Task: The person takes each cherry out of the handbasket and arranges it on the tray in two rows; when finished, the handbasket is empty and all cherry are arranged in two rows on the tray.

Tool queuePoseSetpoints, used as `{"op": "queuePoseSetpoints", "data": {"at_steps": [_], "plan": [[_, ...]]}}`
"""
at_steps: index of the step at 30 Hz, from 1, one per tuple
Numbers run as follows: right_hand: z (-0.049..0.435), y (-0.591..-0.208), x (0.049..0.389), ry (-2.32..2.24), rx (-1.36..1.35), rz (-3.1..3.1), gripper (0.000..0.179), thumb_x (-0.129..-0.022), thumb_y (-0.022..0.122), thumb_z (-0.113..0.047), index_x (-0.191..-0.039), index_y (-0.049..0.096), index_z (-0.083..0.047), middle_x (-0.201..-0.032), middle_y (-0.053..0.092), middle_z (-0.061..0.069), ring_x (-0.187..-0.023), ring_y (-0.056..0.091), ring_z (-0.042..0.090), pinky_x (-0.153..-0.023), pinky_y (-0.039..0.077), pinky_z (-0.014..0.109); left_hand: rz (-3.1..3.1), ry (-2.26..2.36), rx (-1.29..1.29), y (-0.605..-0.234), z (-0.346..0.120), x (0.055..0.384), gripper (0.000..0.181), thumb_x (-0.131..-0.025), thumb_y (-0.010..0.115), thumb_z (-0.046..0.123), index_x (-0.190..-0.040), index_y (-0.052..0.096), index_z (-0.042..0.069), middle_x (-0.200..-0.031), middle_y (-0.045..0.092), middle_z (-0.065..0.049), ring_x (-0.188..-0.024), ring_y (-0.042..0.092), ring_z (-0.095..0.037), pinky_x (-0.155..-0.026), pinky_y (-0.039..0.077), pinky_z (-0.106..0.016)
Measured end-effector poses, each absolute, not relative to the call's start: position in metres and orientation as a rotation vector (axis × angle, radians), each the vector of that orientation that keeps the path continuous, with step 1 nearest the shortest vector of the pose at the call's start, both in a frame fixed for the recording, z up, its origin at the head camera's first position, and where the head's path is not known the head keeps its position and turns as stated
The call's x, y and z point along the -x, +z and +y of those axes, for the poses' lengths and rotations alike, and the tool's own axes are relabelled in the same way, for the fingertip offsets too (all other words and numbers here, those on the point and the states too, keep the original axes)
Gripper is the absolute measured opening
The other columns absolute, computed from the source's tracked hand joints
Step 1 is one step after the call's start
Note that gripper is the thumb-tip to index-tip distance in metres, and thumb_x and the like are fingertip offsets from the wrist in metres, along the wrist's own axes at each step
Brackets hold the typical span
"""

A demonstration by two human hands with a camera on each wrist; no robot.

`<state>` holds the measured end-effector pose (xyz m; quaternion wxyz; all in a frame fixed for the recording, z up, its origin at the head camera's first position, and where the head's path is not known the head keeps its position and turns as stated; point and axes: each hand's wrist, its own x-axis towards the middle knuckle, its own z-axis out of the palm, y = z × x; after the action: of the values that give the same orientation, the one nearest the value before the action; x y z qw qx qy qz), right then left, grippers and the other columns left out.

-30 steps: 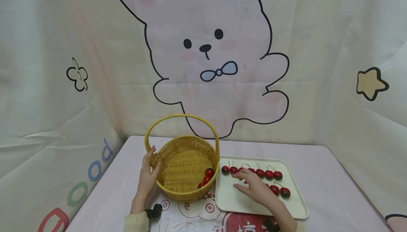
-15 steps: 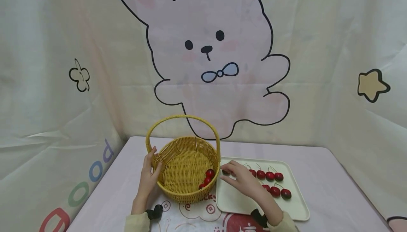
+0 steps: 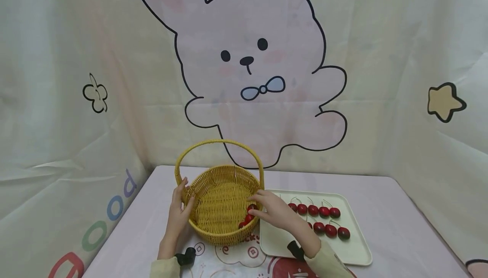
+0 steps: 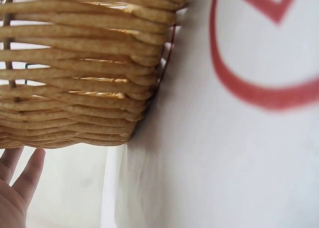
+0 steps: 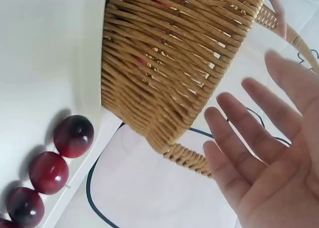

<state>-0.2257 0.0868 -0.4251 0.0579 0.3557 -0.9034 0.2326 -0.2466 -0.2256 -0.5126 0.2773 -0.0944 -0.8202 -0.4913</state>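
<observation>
A yellow wicker basket with a tall arched handle stands on the table, several red cherries inside at its right. My left hand holds the basket's left rim near the handle's base; its fingers reach the woven side in the left wrist view. Over the right rim is my right hand, above the basket cherries. In the right wrist view its fingers are spread and nothing shows in them. The cream tray right of the basket holds two rows of stemmed cherries, partly covered by the right hand.
A printed mat lies in front of the basket and partly under the tray. The white table extends right of the tray. A curtain with a rabbit drawing closes off the back, with fabric at both sides.
My right hand has moved left from above the tray's cherries to the basket's right rim, with its fingers over the inside. My left hand and the basket stay in place.
</observation>
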Motion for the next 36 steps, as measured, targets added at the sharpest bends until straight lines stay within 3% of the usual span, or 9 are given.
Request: {"op": "queuePoseSetpoints", "data": {"at_steps": [10,21,25,29,36], "plan": [[0.073,-0.432,0.241,0.622,-1.178,-2.824,0.032,-0.088,0.063,-0.03,-0.114,0.064,-0.011,-0.107,0.061,0.004,-0.093,0.06,0.018,-0.076,0.05,0.028,-2.186,-1.294,0.262,-0.515,-0.226,0.248,0.066,-0.088,0.059,0.003,-0.144,0.031,0.025,-0.135,0.042,-0.01,-0.119,0.048,-0.032,-0.092,0.039,-0.061],[0.059,-0.439,0.258,0.433,-1.252,-2.963,0.031,-0.09,0.06,-0.03,-0.117,0.063,-0.016,-0.114,0.056,0.002,-0.097,0.059,0.017,-0.08,0.05,0.033,-2.182,-1.285,0.269,-0.517,-0.227,0.25,0.064,-0.089,0.058,0.005,-0.144,0.032,0.025,-0.135,0.042,-0.008,-0.12,0.048,-0.033,-0.092,0.038,-0.062],[0.056,-0.439,0.261,0.397,-1.282,-2.993,0.029,-0.089,0.06,-0.026,-0.116,0.063,-0.015,-0.108,0.056,0.002,-0.081,0.056,0.011,-0.068,0.048,0.026,-2.174,-1.26,0.282,-0.517,-0.227,0.25,0.065,-0.088,0.059,0.003,-0.144,0.033,0.023,-0.136,0.042,-0.009,-0.119,0.048,-0.033,-0.091,0.039,-0.062],[0.053,-0.438,0.263,0.419,-1.3,-3.038,0.032,-0.086,0.059,-0.014,-0.117,0.063,-0.014,-0.109,0.054,0.004,-0.061,0.042,0.005,-0.053,0.036,0.021,-2.169,-1.24,0.292,-0.517,-0.226,0.249,0.067,-0.087,0.06,0.001,-0.144,0.032,0.021,-0.136,0.042,-0.009,-0.117,0.05,-0.033,-0.09,0.04,-0.061],[0.048,-0.439,0.265,0.476,-1.219,-3.13,0.044,-0.079,0.056,0.002,-0.118,0.062,-0.017,-0.119,0.051,0.003,-0.056,0.035,0.005,-0.047,0.03,0.02,-2.205,-1.226,0.29,-0.516,-0.227,0.249,0.064,-0.088,0.059,0.005,-0.144,0.03,0.018,-0.137,0.04,-0.011,-0.118,0.048,-0.034,-0.092,0.039,-0.06]]}}
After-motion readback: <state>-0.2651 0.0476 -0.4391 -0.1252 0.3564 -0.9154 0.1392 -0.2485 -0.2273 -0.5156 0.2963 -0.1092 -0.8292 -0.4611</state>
